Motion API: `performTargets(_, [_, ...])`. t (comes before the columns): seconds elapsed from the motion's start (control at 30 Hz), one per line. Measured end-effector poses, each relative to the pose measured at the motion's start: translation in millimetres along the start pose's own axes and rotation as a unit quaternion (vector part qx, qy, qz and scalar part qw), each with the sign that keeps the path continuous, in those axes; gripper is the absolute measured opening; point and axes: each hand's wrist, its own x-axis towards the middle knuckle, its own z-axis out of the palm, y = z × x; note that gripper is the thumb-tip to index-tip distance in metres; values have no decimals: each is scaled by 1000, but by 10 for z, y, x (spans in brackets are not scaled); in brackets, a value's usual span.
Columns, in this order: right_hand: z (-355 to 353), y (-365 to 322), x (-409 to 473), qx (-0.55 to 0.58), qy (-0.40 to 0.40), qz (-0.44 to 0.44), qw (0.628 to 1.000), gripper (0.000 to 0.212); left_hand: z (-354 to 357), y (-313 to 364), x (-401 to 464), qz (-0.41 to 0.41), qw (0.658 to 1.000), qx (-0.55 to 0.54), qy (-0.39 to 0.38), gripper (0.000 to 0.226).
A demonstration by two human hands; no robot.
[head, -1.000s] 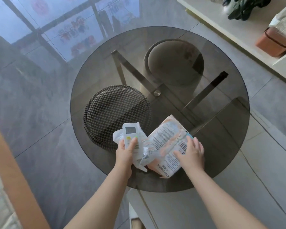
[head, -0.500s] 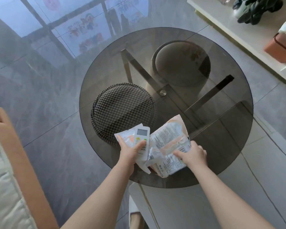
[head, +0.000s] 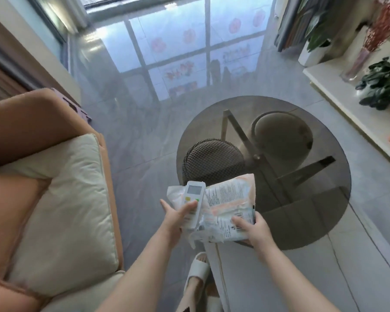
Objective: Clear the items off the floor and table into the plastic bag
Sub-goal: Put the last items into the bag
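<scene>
Now left hand [head: 175,216] grips remote [head: 193,200]; right hand [head: 256,228] grips wrapper [head: 229,199].

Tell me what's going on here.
A person is clearing a round glass table. The left hand grips a white remote control together with a crumpled white wrapper; the right hand holds a large printed plastic packet. Both are lifted off the glass. No collecting bag is in view. Two round stools, one houndstooth, sit under the table, and a sofa is on the left.
</scene>
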Motion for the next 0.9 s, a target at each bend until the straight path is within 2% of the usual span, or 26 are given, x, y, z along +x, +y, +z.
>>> performTargets(0.2, [748, -99, -778, -60, -109, -21, 992, 35, -957, 7, -871, 46, 993, -100, 40, 120])
performTargets(0.3, [1165, -124, -1110, -121, -158, -48, 979, 30, -1413, -62, -1310, 80, 984, -138, 73, 74])
performTargets(0.33, [1295, -110, -1208, -141, -171, -56, 974, 30, -1573, -105, -1428, 87, 981, -151, 86, 66])
performTargets(0.37, [1429, -89, -1307, -162, -183, -64, 968, 31, -1730, -141, -1549, 96, 977, -165, 97, 64])
performTargets(0.47, [1823, 56, -1572, -212, -214, -82, 950, 30, -2164, -296, -1911, 117, 962, -205, 140, 88])
performTargets(0.5, [1948, 132, -1656, -230, -220, -87, 944, 30, -2305, -356, -2030, 122, 956, -223, 145, 88])
performTargets(0.6, [2297, 393, -1937, -251, -245, -100, 931, 25, -2729, -564, -2362, 140, 935, -282, 164, 64])
performTargets(0.7, [2661, 667, -2275, -260, -261, -122, 922, 19, -3214, -808, -2683, 162, 921, -312, 167, 59])
performTargets(0.8, [3026, 953, -2631, -266, -270, -150, 913, 15, -3746, -1066, -3021, 184, 901, -347, 184, 35])
performTargets(0.83, [3141, 1048, -2770, -266, -274, -163, 910, 14, -3942, -1174, -3116, 185, 892, -360, 200, 34])
performTargets(0.9, [3368, 1209, -3047, -258, -286, -188, 903, 14, -4307, -1362, -3298, 179, 881, -369, 234, 46])
